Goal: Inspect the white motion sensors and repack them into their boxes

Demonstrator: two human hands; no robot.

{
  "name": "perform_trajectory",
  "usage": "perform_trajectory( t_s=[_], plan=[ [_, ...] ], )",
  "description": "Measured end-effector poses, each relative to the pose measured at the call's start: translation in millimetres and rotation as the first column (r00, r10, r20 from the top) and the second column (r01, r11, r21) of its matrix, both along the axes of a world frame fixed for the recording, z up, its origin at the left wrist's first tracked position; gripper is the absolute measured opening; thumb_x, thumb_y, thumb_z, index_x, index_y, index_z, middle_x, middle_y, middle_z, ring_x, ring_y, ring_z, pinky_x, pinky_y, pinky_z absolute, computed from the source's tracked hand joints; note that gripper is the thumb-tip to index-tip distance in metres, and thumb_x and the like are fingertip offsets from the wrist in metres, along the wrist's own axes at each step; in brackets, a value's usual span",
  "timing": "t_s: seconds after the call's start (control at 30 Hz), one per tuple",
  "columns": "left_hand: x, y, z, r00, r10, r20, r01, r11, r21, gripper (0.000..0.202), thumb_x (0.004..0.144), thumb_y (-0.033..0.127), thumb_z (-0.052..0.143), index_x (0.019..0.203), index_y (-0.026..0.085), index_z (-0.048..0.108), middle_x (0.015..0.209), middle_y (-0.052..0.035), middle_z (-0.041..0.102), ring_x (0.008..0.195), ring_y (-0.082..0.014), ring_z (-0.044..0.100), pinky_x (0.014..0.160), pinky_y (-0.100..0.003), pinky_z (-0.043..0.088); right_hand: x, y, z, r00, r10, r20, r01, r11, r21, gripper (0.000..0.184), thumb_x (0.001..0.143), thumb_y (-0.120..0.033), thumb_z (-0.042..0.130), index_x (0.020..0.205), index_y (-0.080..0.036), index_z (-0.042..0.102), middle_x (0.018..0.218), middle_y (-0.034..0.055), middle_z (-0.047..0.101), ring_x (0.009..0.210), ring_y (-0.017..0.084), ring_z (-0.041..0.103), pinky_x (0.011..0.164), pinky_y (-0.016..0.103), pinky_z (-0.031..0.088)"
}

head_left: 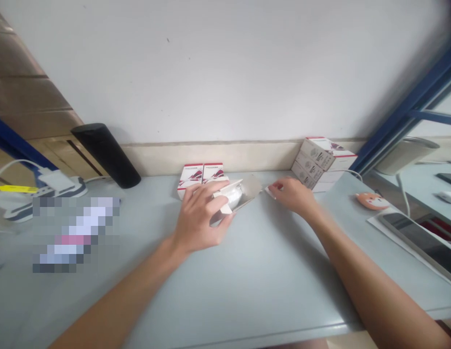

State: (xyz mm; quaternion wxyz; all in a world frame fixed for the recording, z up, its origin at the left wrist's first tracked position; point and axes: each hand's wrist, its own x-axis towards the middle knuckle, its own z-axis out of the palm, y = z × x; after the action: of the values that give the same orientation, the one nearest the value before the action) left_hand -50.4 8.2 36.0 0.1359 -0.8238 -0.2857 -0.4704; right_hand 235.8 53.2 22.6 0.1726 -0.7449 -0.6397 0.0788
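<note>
My left hand [203, 215] is wrapped round a small white cardboard box [227, 207], tilted with its open end and raised flap facing right. Something whitish, perhaps wrapped in clear plastic, shows inside the box. To the right of the flap, my right hand [288, 193] is closed, with a small white piece [270, 192] pinched at its fingertips; its kind is too small to make out. Just behind my left hand stand two white boxes with red patterns [192, 175]. A stack of similar boxes [316, 165] rises behind my right hand.
A black cylinder [107, 155] stands at the back left near a power strip [61, 189] with cables. A pixelated object [78, 232] lies at the left. On the right are an orange animal-faced item [371, 200] and a dark flat device [417, 237]. The wall [225, 72] bounds the table's back.
</note>
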Motion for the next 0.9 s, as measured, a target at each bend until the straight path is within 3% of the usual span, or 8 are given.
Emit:
perform_trajectory(
  t_s=[0.07,0.13,0.27,0.37,0.47,0.53,0.7,0.9],
  plan=[
    [0,0,0.0,1.000,-0.018,-0.013,0.018,1.000,0.019,0.042,0.080,0.015,0.077,0.105,0.030,0.047,0.130,-0.0087,0.073,0.116,-0.0276,0.072,0.097,-0.047,0.048,-1,-1,4.2,1.000,0.001,-0.019,0.001,0.991,0.134,0.031,0.094,-0.042,0.057,0.105,-0.023,0.079,0.115,0.0130,0.074,0.091,0.030,0.071,0.071,0.040,0.049],
    [0,1,-0.6,0.999,-0.040,-0.023,0.041,0.998,0.041,0.042,0.080,0.014,0.077,0.104,0.030,0.047,0.130,-0.0094,0.074,0.117,-0.0273,0.073,0.096,-0.046,0.048,-5,-6,17.0,0.994,0.047,-0.095,-0.009,0.932,0.362,0.029,0.096,-0.035,0.055,0.110,-0.022,0.076,0.113,0.0118,0.073,0.086,0.026,0.070,0.074,0.040,0.052],
    [1,-1,-2.0,0.998,-0.059,-0.031,0.060,0.998,0.031,0.041,0.082,0.016,0.080,0.100,0.028,0.046,0.132,-0.0122,0.074,0.118,-0.0278,0.072,0.094,-0.046,0.050,-23,-38,56.6,0.926,0.342,-0.163,-0.117,0.667,0.736,0.021,0.098,-0.025,0.053,0.103,-0.025,0.073,0.102,0.0068,0.071,0.086,0.022,0.067,0.078,0.038,0.055],
    [3,-2,-2.6,0.997,-0.069,-0.032,0.070,0.997,0.033,0.044,0.082,0.013,0.081,0.101,0.028,0.044,0.133,-0.0134,0.073,0.120,-0.0277,0.072,0.093,-0.046,0.051,-42,-63,72.1,0.831,0.556,-0.025,-0.352,0.559,0.751,0.020,0.097,-0.020,0.054,0.096,-0.027,0.073,0.093,0.0056,0.069,0.083,0.022,0.063,0.077,0.040,0.054],
    [4,-3,-3.3,0.996,-0.087,-0.032,0.089,0.994,0.063,0.047,0.081,0.011,0.081,0.103,0.029,0.044,0.134,-0.0127,0.073,0.122,-0.0270,0.071,0.094,-0.046,0.052,-55,-70,67.0,0.721,0.667,0.185,-0.610,0.486,0.625,0.017,0.095,-0.021,0.059,0.096,-0.027,0.075,0.094,0.0066,0.066,0.084,0.023,0.058,0.079,0.042,0.053],
    [5,-3,-3.7,0.997,-0.075,-0.027,0.077,0.995,0.065,0.045,0.081,0.011,0.081,0.102,0.029,0.045,0.135,-0.0118,0.073,0.122,-0.0270,0.071,0.095,-0.046,0.052,-57,-67,59.4,0.714,0.649,0.264,-0.652,0.479,0.588,0.014,0.094,-0.022,0.061,0.096,-0.026,0.075,0.099,0.0075,0.066,0.087,0.024,0.054,0.081,0.043,0.052],
    [4,-3,-4.8,0.998,-0.049,-0.034,0.051,0.997,0.051,0.042,0.080,0.011,0.082,0.099,0.026,0.047,0.133,-0.0161,0.073,0.122,-0.0295,0.071,0.095,-0.046,0.052,-53,-55,50.8,0.840,0.458,0.292,-0.515,0.499,0.697,0.013,0.092,-0.019,0.065,0.097,-0.025,0.076,0.109,0.0098,0.064,0.094,0.026,0.050,0.083,0.044,0.050],
    [8,-7,-3.1,0.997,0.013,-0.080,-0.001,0.988,0.157,0.044,0.083,0.012,0.080,0.107,0.026,0.047,0.127,-0.0166,0.076,0.118,-0.0287,0.073,0.094,-0.044,0.052,-59,-58,48.3,0.900,0.367,0.233,-0.411,0.542,0.733,0.016,0.091,-0.016,0.066,0.094,-0.026,0.078,0.105,0.0095,0.065,0.097,0.029,0.051,0.080,0.045,0.051]
  ],
)
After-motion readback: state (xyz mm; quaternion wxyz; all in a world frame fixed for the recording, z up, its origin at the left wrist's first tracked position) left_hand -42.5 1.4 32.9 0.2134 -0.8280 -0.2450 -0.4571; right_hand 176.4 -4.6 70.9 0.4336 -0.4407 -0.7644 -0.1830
